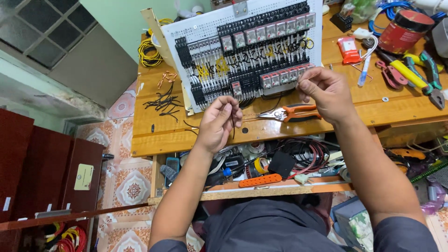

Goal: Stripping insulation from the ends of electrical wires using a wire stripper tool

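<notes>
Nearest the camera, an open shelf [280, 189] under the bench is packed with wire coils, tape and an orange tool; anything dropped from the hands could vanish into that clutter.

Above it, the left hand [218, 122] has its fingertips pinched together on a short black wire [233, 122] that hangs down over the front edge of the wooden bench [154, 126]. The wire is thin and held only at the top, so a loosened pinch would likely let it slip off the edge. The right hand [325, 91] has thumb and forefinger closed near the lower edge of the white relay panel [200, 28]; it may hold a wire end or small part, but the view is too small to tell.

Between the 2 hands lie orange-handled pliers [291, 112], jaws pointing left, near enough to be knocked by a wrist.

Further back, the panel leans tilted, dense with jumpers; I judge a misread terminal row the chief risk. Cut black wire pieces [163, 102] are scattered to its left.
</notes>
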